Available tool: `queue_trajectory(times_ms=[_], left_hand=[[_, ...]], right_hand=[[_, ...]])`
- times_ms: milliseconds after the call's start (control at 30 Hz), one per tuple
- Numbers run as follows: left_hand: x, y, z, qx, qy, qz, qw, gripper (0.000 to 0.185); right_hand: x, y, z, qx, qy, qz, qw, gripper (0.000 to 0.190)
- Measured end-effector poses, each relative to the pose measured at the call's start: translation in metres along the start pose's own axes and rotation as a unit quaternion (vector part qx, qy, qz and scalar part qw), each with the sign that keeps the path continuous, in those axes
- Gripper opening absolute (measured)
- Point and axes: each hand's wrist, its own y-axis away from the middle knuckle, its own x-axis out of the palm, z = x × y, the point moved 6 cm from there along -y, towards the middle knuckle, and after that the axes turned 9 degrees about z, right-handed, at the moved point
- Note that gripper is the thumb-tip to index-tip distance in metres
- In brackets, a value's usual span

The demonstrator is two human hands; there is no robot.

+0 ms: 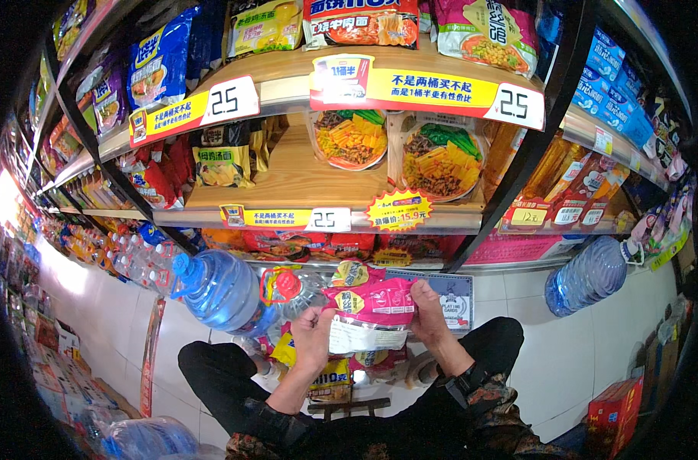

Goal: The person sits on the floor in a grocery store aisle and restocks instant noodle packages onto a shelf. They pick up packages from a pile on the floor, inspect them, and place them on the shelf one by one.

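Between my two hands I hold a pink-and-white packet of instant noodles (372,313), back side up, above the floor between my knees. My left hand (313,339) grips its left edge, and my right hand (426,310) pinches the upper right corner. Just beyond it a similar pink packet (355,273) shows partly, its lower part hidden. Beneath my hands lie yellow noodle packets (333,371) and another pink packet (378,359), partly covered by the held one and my left arm. A blue-grey carton printed as playing cards (459,299) is behind my right hand.
A large blue water bottle (222,290) and a red-capped clear bottle (303,293) stand at my left. Another large bottle (587,276) is on the right. Ahead, a wooden shelf (291,172) carries noodle packets (222,161) behind price strips. A red box (613,414) sits at lower right.
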Motion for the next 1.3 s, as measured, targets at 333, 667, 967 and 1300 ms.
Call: queue_trajectory(times_ms=[333,667,967,1300], left_hand=[[-0.011,0.001,0.013,0.132,0.021,-0.016,0.991,0.021],[0.021,0.003,-0.017,0.071,-0.178,0.134,0.972,0.018],[0.012,-0.001,0.006,-0.006,0.136,0.089,0.987,0.026],[-0.003,-0.016,0.009,-0.032,0.007,0.074,0.997,0.026]], right_hand=[[-0.003,-0.002,0.023,-0.048,0.003,0.001,0.999,0.015],[-0.008,0.005,0.044,-0.187,0.307,-0.097,0.928,0.022],[0.009,0.012,0.055,-0.205,0.434,-0.127,0.868,0.018],[0.018,0.015,0.057,-0.245,0.458,-0.093,0.849,0.019]])
